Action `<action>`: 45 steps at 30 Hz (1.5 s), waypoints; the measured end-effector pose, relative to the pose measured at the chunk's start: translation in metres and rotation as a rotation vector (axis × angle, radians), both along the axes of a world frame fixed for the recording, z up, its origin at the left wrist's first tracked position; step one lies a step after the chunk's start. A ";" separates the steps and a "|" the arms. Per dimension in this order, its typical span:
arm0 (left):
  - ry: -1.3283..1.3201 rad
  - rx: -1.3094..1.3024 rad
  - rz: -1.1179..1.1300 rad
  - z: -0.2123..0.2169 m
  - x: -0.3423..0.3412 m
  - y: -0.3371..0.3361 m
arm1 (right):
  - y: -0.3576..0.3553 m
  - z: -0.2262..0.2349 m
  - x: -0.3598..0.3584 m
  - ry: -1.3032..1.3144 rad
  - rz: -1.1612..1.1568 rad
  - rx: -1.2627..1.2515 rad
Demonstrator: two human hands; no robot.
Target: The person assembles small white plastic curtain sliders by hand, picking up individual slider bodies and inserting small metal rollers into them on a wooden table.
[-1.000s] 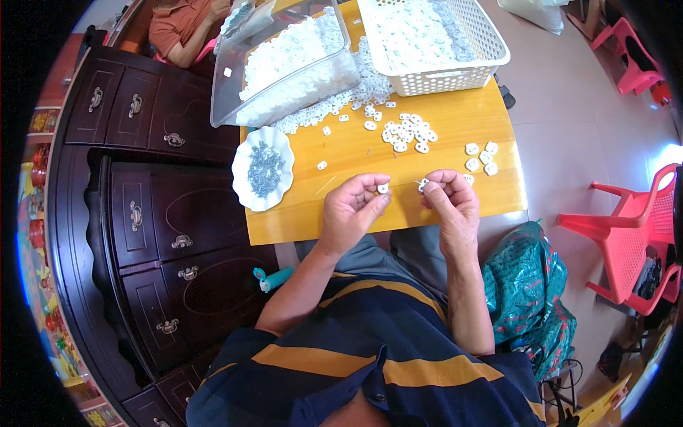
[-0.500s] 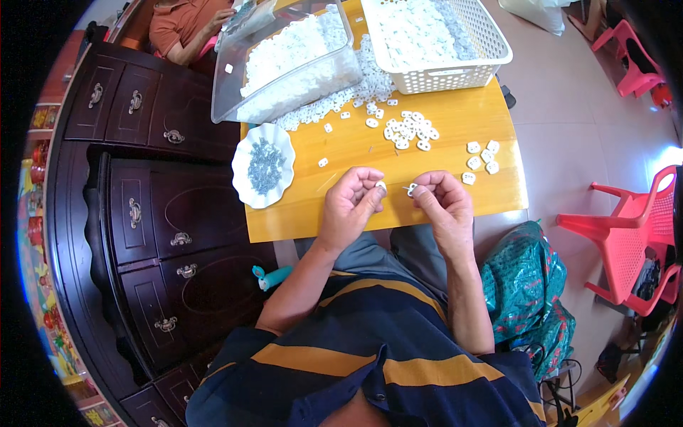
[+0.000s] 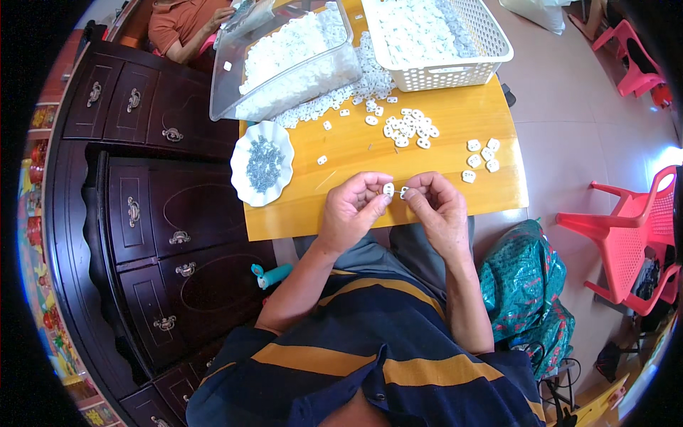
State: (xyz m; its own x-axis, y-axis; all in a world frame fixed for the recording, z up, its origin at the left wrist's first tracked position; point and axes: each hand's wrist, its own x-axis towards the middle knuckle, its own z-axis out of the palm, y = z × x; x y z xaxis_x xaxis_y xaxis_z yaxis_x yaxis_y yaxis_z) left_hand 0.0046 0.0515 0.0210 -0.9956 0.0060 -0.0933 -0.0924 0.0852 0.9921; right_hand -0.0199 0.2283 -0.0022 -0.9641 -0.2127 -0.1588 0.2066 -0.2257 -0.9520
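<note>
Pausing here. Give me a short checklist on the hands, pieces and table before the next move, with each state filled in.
1. Left hand has a grip on its white piece: ok, pinched at the fingertips.
2. Right hand has a grip on the second piece: ok.
3. The two held pieces are flush together: not ok, a gap shows between them.
4. Held pieces lined up exactly: cannot tell, the detail is too small.
5. Scalloped bowl of small grey parts sits upright on the table: ok.
6. Loose pile lies apart from both hands: ok.
</note>
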 end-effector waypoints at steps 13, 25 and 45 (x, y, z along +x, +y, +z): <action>0.004 0.008 -0.038 -0.003 -0.002 0.004 | 0.000 0.000 0.000 -0.013 0.023 -0.008; 0.171 -0.241 -0.142 0.014 -0.015 0.004 | 0.004 0.002 -0.002 -0.094 0.031 -0.124; 0.267 -0.544 -0.227 0.046 -0.022 0.025 | 0.011 0.005 -0.005 -0.269 0.110 -0.301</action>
State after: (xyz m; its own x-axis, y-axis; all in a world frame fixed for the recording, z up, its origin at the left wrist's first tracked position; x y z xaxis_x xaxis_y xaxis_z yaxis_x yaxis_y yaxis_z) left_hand -0.0174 0.0764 0.0672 -0.9645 0.2408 0.1080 0.2307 0.5706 0.7882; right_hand -0.0247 0.2393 0.0025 -0.8658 -0.3871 -0.3171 0.4773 -0.4485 -0.7557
